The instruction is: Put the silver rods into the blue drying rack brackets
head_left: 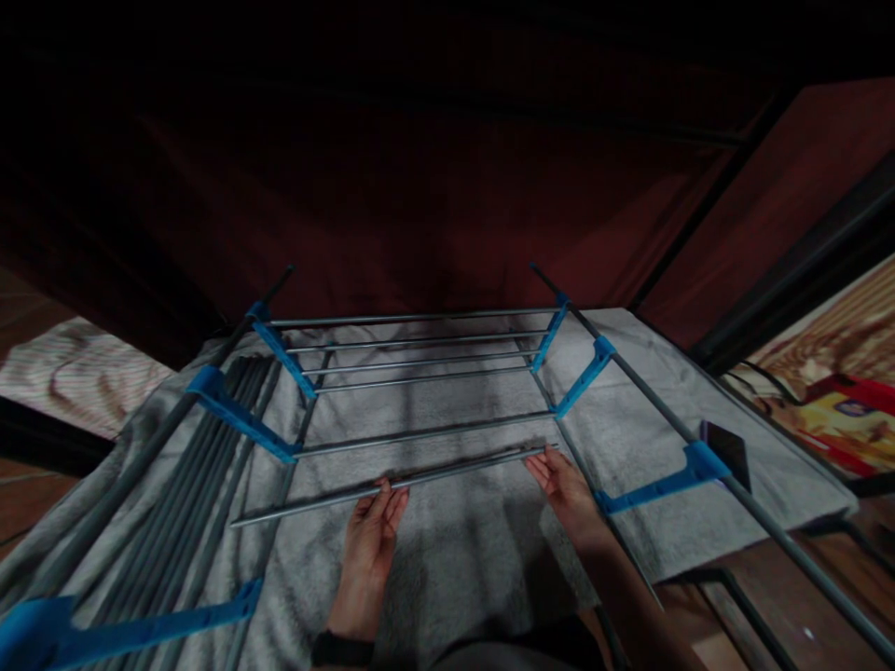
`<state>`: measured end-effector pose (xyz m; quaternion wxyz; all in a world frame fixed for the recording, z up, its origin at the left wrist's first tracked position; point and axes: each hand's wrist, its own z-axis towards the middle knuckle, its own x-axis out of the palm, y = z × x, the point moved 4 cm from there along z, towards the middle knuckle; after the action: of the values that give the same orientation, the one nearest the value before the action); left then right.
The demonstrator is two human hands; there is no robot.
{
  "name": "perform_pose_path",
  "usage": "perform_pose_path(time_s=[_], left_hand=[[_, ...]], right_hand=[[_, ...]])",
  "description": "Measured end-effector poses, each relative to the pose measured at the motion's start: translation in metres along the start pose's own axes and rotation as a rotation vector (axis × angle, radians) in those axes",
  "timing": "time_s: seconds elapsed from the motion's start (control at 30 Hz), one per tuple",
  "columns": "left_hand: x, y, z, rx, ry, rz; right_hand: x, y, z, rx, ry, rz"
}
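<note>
A thin grey metal tube [454, 471] lies across both of my hands, loose from the rack frame. My left hand [376, 517] pinches it left of its middle, fingers closed round it. Near its right end, my right hand [559, 480] grips the same tube between thumb and fingers. Just beyond stands a rack frame of grey tubes with blue plastic brackets. One fitted crossbar [426, 435] joins the left middle bracket [241, 415] to the right middle bracket [584, 377]. Several more crossbars [419, 361] span the far brackets. The near right bracket [661, 480] carries no bar.
Several loose tubes [188, 475] lie side by side at the left on a grey blanket [461, 550]. A dark phone [727, 452] rests beside the right upright. Farther right is a red and yellow package [849, 419]. A dark red panel [419, 205] stands behind the rack.
</note>
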<state>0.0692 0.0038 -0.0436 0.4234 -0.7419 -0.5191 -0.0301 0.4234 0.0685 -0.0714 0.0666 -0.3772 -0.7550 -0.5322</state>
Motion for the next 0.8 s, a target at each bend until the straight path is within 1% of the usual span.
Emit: perform_pose_path(time_s=[0.2, 0.37, 0.6, 0.8], left_hand=[[0.007, -0.002, -0.008, -0.03, -0.01, 0.01], [0.012, -0.002, -0.013, -0.045, -0.025, 0.028], [0.014, 0.0, -0.014, -0.046, -0.011, 0.054], [0.013, 0.0, -0.013, -0.061, -0.026, 0.051]], right_hand=[[0.002, 0.001, 0.001, 0.008, -0.031, -0.002], [0.006, -0.001, -0.002, 0.024, -0.006, 0.031], [0.011, -0.006, -0.004, 0.018, -0.002, 0.006], [0.007, -0.005, -0.004, 0.011, -0.034, -0.007]])
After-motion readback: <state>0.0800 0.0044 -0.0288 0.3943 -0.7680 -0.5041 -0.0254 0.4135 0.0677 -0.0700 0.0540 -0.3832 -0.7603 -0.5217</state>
